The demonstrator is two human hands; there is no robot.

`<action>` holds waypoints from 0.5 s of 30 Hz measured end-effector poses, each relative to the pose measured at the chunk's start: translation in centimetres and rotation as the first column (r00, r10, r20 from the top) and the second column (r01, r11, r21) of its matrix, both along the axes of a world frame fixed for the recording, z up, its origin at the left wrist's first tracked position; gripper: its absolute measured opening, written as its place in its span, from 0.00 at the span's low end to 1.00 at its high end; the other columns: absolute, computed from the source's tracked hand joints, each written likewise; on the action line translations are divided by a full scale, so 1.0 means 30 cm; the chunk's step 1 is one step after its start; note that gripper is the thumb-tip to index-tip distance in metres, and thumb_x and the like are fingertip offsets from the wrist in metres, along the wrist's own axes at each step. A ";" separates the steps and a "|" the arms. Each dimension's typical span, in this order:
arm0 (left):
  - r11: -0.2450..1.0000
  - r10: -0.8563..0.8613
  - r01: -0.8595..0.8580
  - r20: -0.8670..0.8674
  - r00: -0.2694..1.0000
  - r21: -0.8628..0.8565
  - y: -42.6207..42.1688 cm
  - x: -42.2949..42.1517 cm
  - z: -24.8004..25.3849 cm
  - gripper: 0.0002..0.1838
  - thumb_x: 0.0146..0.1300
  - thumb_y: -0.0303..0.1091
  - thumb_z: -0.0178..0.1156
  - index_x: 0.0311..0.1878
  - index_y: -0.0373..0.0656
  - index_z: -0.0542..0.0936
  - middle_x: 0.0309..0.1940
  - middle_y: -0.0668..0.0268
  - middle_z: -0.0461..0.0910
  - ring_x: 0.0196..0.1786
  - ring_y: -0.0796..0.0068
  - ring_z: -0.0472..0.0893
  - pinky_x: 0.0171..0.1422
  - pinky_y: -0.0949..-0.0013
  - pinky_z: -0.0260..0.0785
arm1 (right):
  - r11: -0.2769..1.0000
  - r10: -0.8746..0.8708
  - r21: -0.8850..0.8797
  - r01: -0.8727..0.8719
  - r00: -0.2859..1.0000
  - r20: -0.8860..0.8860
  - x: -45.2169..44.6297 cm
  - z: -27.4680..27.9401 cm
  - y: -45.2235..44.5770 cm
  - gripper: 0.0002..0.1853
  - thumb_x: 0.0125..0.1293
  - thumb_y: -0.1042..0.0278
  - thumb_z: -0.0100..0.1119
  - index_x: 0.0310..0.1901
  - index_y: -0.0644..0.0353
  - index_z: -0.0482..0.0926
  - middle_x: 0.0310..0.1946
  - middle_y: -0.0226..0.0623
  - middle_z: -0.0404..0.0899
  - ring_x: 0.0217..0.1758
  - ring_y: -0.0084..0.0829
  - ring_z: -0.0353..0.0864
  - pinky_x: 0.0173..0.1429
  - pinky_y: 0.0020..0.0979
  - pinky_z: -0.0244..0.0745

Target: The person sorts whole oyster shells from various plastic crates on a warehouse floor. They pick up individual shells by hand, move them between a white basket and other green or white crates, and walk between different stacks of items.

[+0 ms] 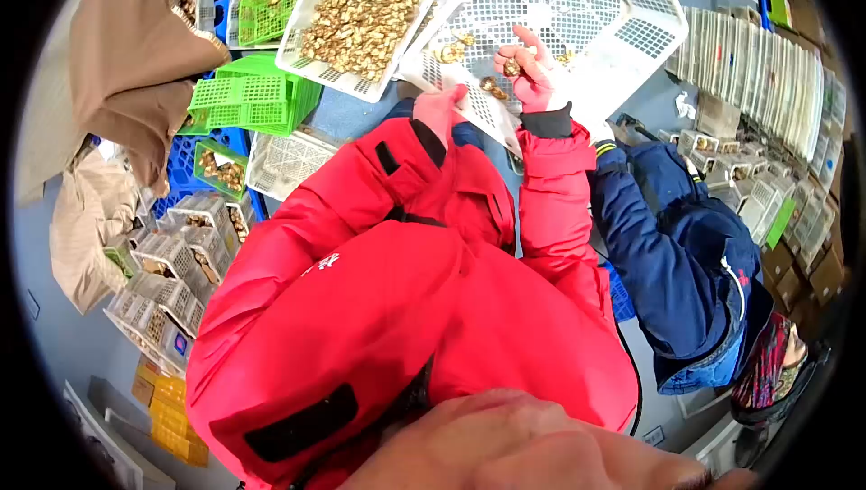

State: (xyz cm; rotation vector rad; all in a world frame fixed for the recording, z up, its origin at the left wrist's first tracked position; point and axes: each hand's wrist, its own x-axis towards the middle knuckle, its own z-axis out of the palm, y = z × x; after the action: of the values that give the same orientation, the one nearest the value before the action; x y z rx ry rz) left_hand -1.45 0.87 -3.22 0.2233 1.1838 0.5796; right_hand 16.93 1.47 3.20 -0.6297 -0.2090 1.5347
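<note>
A large white slatted crate [631, 5] lies tilted in front of me, with a few brown mushrooms [450, 52] inside it. My left hand [439, 111] is closed at the crate's near left edge, its thumb on the rim. Over the crate's near side is my right hand [529, 73], palm partly up, its fingers curled around a small brown mushroom [512, 67]. Another mushroom [492, 87] sits just left of that hand. To the left, a white basket [298, 50] holds a heap of similar mushrooms [365, 17].
Green baskets [244, 98] are stacked at left, near a brown cloth [126, 39] and white baskets [171, 260] of mushrooms. At right, a person in a dark blue jacket [672, 247] is close to my arm. Stacked white crates [753, 57] stand beyond.
</note>
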 end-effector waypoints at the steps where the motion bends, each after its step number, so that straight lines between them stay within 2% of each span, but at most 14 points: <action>1: 0.999 0.052 -0.050 0.082 0.995 -0.021 0.006 0.004 0.032 0.09 0.59 0.31 0.58 0.40 0.35 0.76 0.30 0.64 0.78 0.30 0.70 0.80 0.32 0.70 0.75 | 0.998 -0.015 -0.058 0.019 0.997 0.076 -0.011 0.013 0.010 0.27 0.59 0.74 0.57 0.59 0.63 0.61 0.38 0.51 0.74 0.39 0.38 0.73 0.47 0.39 0.69; 2: 0.990 0.144 -0.143 0.091 0.985 -0.015 0.013 -0.005 0.064 0.10 0.58 0.30 0.58 0.40 0.34 0.76 0.32 0.62 0.79 0.30 0.67 0.80 0.33 0.67 0.74 | 0.994 -0.031 -0.103 0.047 0.988 0.152 -0.035 0.026 0.018 0.26 0.60 0.71 0.56 0.60 0.62 0.61 0.39 0.49 0.74 0.40 0.37 0.74 0.47 0.37 0.70; 3: 0.987 0.152 -0.147 0.100 0.983 -0.064 0.021 -0.011 0.067 0.08 0.56 0.28 0.60 0.37 0.34 0.77 0.30 0.62 0.78 0.29 0.69 0.79 0.32 0.68 0.73 | 0.984 -0.044 -0.156 0.082 0.972 0.233 -0.038 0.034 0.024 0.26 0.62 0.69 0.55 0.60 0.62 0.61 0.39 0.47 0.74 0.41 0.37 0.75 0.48 0.35 0.71; 4: 0.982 0.161 -0.147 0.112 0.981 -0.120 0.022 -0.015 0.074 0.06 0.54 0.26 0.61 0.33 0.34 0.77 0.28 0.63 0.78 0.27 0.71 0.78 0.31 0.69 0.71 | 0.970 -0.072 -0.216 0.114 0.978 0.194 -0.030 0.008 0.052 0.27 0.62 0.69 0.55 0.61 0.62 0.60 0.41 0.46 0.74 0.43 0.37 0.75 0.47 0.34 0.72; 6: 0.971 0.205 -0.181 0.157 0.966 -0.154 0.013 -0.016 0.080 0.05 0.51 0.25 0.63 0.30 0.33 0.78 0.25 0.64 0.78 0.25 0.72 0.77 0.28 0.70 0.69 | 0.974 -0.122 -0.169 0.152 0.976 0.178 -0.046 0.008 0.070 0.28 0.61 0.70 0.56 0.62 0.62 0.58 0.42 0.46 0.74 0.44 0.37 0.76 0.47 0.35 0.73; 8: 0.981 0.159 -0.152 0.044 0.986 -0.123 0.011 -0.024 0.030 0.06 0.51 0.26 0.63 0.30 0.34 0.78 0.24 0.64 0.77 0.25 0.71 0.78 0.28 0.70 0.70 | 0.952 -0.201 -0.184 0.245 0.952 0.230 -0.119 0.074 0.119 0.32 0.59 0.71 0.58 0.63 0.62 0.54 0.45 0.45 0.74 0.43 0.34 0.76 0.47 0.33 0.74; 9: 0.986 0.125 -0.124 -0.001 0.992 -0.109 0.013 -0.016 0.011 0.06 0.51 0.26 0.63 0.30 0.34 0.78 0.24 0.64 0.77 0.25 0.70 0.78 0.28 0.69 0.70 | 0.959 -0.161 -0.186 0.215 0.949 0.270 -0.158 0.045 0.164 0.33 0.59 0.71 0.58 0.64 0.64 0.53 0.48 0.46 0.72 0.46 0.31 0.74 0.48 0.31 0.73; 10: 0.987 0.109 -0.106 0.015 0.994 -0.124 0.039 -0.016 0.095 0.07 0.53 0.25 0.61 0.36 0.35 0.77 0.28 0.62 0.78 0.28 0.69 0.79 0.30 0.69 0.71 | 0.992 0.001 -0.112 0.063 0.868 0.497 -0.194 0.021 0.182 0.33 0.60 0.72 0.56 0.64 0.65 0.52 0.50 0.47 0.71 0.46 0.29 0.73 0.49 0.28 0.71; 11: 0.974 0.203 -0.152 0.346 0.916 -0.167 0.044 -0.019 0.080 0.10 0.55 0.23 0.58 0.42 0.36 0.75 0.33 0.60 0.78 0.33 0.67 0.80 0.34 0.66 0.73 | 0.999 0.026 -0.037 -0.013 0.918 0.395 -0.245 0.067 0.210 0.32 0.60 0.72 0.55 0.64 0.66 0.54 0.50 0.46 0.72 0.45 0.27 0.74 0.49 0.26 0.70; 12: 0.979 0.187 -0.139 0.378 0.907 -0.151 0.039 -0.028 0.025 0.11 0.55 0.23 0.57 0.43 0.36 0.75 0.35 0.60 0.78 0.35 0.66 0.80 0.37 0.64 0.74 | 0.999 0.010 -0.048 0.023 0.809 0.587 -0.275 0.051 0.232 0.30 0.60 0.72 0.56 0.63 0.66 0.57 0.49 0.44 0.72 0.44 0.26 0.74 0.49 0.24 0.69; 13: 0.982 0.175 -0.130 0.402 0.899 -0.136 0.065 -0.024 0.085 0.12 0.56 0.23 0.56 0.45 0.36 0.74 0.37 0.59 0.78 0.37 0.65 0.80 0.39 0.63 0.75 | 0.996 0.007 -0.061 0.057 0.667 0.745 -0.285 0.050 0.242 0.29 0.60 0.72 0.56 0.61 0.66 0.59 0.48 0.43 0.73 0.43 0.25 0.73 0.48 0.23 0.69; 14: 0.966 0.150 -0.050 0.394 0.907 -0.253 0.073 -0.054 0.160 0.12 0.55 0.23 0.57 0.44 0.37 0.74 0.36 0.60 0.78 0.36 0.64 0.80 0.38 0.62 0.76 | 0.987 -0.019 -0.100 0.125 0.714 0.700 -0.240 0.070 0.223 0.27 0.59 0.71 0.56 0.60 0.66 0.62 0.47 0.42 0.73 0.44 0.25 0.73 0.48 0.23 0.69; 15: 0.969 0.114 -0.072 0.171 0.979 -0.237 0.051 -0.055 0.038 0.13 0.54 0.22 0.58 0.44 0.37 0.74 0.36 0.61 0.79 0.34 0.63 0.80 0.33 0.64 0.76 | 0.973 -0.048 -0.140 0.182 0.758 0.650 -0.178 0.109 0.200 0.26 0.59 0.70 0.56 0.59 0.66 0.65 0.47 0.41 0.74 0.44 0.25 0.73 0.48 0.23 0.69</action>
State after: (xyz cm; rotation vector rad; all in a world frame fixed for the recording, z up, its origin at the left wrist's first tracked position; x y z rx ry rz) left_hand -3.10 2.41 -2.07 -0.0830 1.0746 0.5282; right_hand 11.59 7.46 6.47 -1.3052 -0.5355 1.1716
